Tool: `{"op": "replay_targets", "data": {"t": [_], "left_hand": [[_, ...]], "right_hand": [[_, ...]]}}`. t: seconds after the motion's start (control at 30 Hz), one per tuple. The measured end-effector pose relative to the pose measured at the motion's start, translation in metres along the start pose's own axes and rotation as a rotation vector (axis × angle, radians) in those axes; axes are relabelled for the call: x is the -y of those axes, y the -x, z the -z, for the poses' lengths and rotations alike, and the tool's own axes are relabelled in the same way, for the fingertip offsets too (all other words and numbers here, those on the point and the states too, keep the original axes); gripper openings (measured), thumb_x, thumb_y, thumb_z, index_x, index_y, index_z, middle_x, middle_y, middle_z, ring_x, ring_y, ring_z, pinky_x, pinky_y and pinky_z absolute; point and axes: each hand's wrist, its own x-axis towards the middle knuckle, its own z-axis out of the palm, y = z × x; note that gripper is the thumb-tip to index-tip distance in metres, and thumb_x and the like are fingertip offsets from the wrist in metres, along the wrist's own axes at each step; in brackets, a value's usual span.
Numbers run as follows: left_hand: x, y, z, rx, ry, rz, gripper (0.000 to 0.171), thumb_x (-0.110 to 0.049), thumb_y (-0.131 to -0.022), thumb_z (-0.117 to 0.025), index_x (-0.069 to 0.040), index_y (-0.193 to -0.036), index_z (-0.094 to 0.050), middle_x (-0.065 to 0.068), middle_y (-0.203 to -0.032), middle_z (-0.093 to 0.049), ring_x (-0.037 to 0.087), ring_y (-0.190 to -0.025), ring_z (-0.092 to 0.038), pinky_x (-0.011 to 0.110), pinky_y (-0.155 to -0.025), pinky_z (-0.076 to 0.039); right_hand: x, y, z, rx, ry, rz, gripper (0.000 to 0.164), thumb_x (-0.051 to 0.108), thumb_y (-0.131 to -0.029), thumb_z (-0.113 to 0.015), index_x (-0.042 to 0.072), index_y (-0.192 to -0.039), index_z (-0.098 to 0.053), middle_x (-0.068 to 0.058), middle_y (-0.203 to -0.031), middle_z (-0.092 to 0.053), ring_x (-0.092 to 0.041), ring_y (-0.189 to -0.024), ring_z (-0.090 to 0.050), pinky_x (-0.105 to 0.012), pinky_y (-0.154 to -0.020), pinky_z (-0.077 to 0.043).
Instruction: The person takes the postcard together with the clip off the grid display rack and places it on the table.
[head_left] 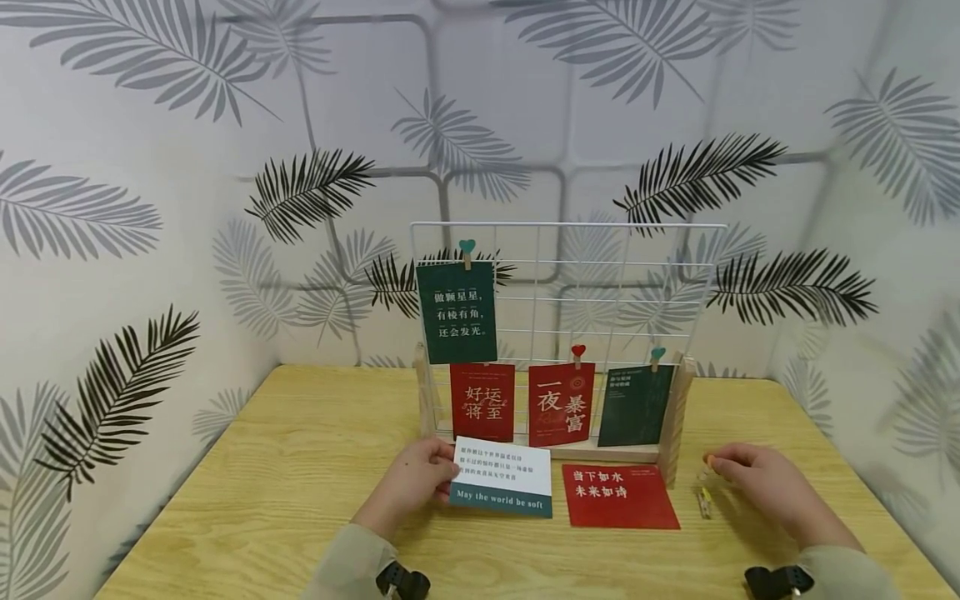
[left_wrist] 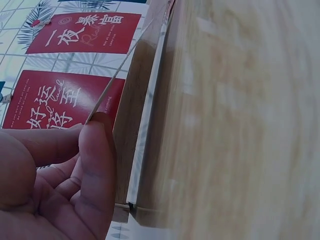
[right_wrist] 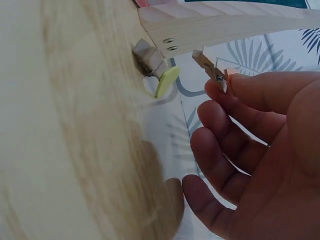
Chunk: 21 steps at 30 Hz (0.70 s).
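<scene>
My left hand (head_left: 415,482) pinches a white card with a teal band (head_left: 501,475) by its left edge, in front of the wire rack. In the left wrist view that card (left_wrist: 114,75) shows edge-on between thumb and fingers. My right hand (head_left: 772,487) is to the right of the rack, its thumb and index finger pinching a small wooden clothespin (right_wrist: 212,67) with an orange piece at its held end. Below it on the table lies another clothespin with a yellow top (head_left: 705,503). A red card (head_left: 621,508) lies flat between the hands.
A white wire grid rack (head_left: 570,224) stands on a wooden base (head_left: 678,408) at the table's back. Clipped to it are a tall green card (head_left: 459,354), two red cards (head_left: 483,425) and a dark green card (head_left: 633,417). Leaf-patterned walls (head_left: 112,308) surround the table (head_left: 300,467).
</scene>
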Motion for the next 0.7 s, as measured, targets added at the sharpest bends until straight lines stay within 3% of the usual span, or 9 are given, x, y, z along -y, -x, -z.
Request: {"op": "replay_targets", "data": {"t": [0.37,0.63,0.7], "left_hand": [[0.004,-0.003,0.0,0.027,0.016,0.015,0.017,-0.009,-0.101,-0.059,0.002,-0.112,-0.063,0.01,-0.094,-0.067,0.02,-0.073,-0.062,0.034,-0.064,-0.058],[0.006,-0.001,-0.002,0.052,0.035,0.016,0.018,-0.008,-0.1,-0.06,0.005,-0.113,-0.064,0.012,-0.089,-0.067,0.018,-0.067,-0.062,0.033,-0.06,-0.058],[0.006,-0.001,-0.003,0.045,0.031,0.019,0.019,-0.007,-0.1,-0.059,0.005,-0.114,-0.064,0.012,-0.089,-0.067,0.018,-0.067,-0.062,0.033,-0.06,-0.058]], "right_hand": [[-0.006,-0.004,0.001,0.047,0.044,-0.023,0.037,0.034,-0.105,-0.055,0.003,-0.118,-0.072,-0.012,-0.117,-0.069,-0.021,-0.102,-0.057,-0.04,-0.084,-0.046],[-0.009,0.005,0.009,0.062,0.034,0.02,0.035,0.026,-0.107,-0.051,0.0,-0.121,-0.07,-0.01,-0.115,-0.068,-0.019,-0.102,-0.055,-0.036,-0.084,-0.047],[-0.011,0.006,0.011,0.077,0.022,0.018,0.034,0.025,-0.107,-0.051,0.0,-0.118,-0.07,-0.008,-0.107,-0.067,-0.016,-0.096,-0.055,-0.032,-0.079,-0.045]]}}
